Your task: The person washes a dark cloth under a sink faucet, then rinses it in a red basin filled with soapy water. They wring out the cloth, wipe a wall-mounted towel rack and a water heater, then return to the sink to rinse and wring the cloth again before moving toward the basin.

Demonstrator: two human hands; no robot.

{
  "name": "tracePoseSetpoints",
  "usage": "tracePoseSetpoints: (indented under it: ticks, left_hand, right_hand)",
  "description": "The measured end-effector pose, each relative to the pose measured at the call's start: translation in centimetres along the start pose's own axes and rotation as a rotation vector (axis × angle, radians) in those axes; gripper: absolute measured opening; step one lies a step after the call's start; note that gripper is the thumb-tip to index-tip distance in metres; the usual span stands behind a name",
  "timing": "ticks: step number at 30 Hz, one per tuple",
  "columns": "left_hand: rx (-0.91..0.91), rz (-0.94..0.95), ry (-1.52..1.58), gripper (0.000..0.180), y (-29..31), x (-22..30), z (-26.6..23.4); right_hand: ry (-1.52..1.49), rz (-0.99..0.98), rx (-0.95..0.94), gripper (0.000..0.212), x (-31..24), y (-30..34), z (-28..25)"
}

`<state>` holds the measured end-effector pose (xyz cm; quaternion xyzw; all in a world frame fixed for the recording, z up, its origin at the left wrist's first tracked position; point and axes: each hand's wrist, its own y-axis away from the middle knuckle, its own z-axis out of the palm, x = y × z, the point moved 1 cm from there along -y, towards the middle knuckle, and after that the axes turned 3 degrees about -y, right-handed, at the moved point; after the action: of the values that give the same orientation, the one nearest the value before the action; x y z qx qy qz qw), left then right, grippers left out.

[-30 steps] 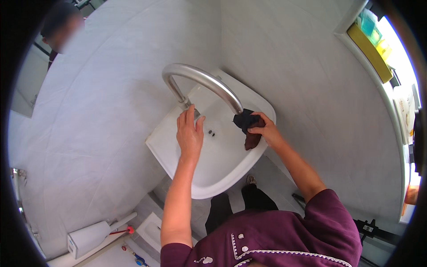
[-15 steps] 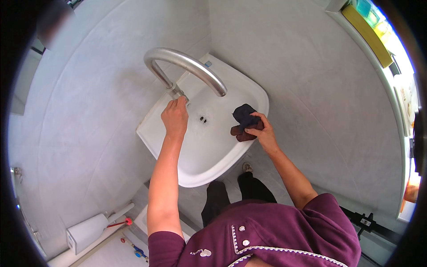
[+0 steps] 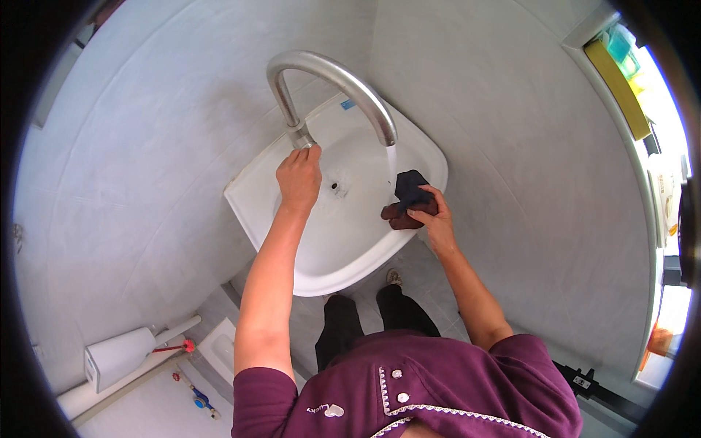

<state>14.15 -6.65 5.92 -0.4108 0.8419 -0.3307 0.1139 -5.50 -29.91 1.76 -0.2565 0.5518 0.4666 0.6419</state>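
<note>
Over the white washbasin [image 3: 339, 283], a tall curved metal faucet [image 3: 354, 84] lets a thin stream of water [image 3: 392, 162] fall from its spout. My left hand [image 3: 299, 181] is closed at the faucet's base, where its fingers cover the handle. At the basin's right side, my right hand [image 3: 439, 223] grips a bunched dark cloth [image 3: 411, 187], navy above and brown below, possibly socks. The cloth is just beside the falling water; whether the two touch I cannot tell. Near the middle of the basin is the dark drain [image 3: 335, 186].
Grey walls close in behind and on both sides of the basin. A window ledge at the right holds a yellow box [image 3: 619, 91] and other items. At lower left are a white cistern [image 3: 120, 358], a red brush [image 3: 188, 345] and a blue-handled fitting [image 3: 201, 400].
Water now runs from the spout, where none showed before. My left hand stays at the faucet's base, and my right hand still holds the cloth over the basin. The view has shifted slightly.
</note>
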Motion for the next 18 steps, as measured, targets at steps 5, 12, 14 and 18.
tracePoseSetpoints:
  ticks: [5, 12, 14, 18]
  left_hand:
    - [-0.009, -0.19, 0.09, 0.029, 0.6, 1.0, -1.5]
    - [-0.176, -0.499, 0.448, 0.052, 7.5, 6.9, -2.4]
    - [-0.371, -0.579, 0.539, 0.052, 10.2, 8.4, -1.7]
    - [-0.657, -0.642, 0.714, 0.057, 11.6, 10.8, -1.8]
  right_hand:
    - [-0.02, -0.026, 0.037, 0.06, 0.2, 1.0, -0.1]
    - [0.005, -0.001, 0.082, 0.06, -0.9, 2.3, 0.6]
    - [0.063, 0.002, 0.087, 0.06, -1.2, 2.4, 1.2]
    - [0.113, -0.014, 0.08, 0.058, -1.0, 2.4, 2.0]
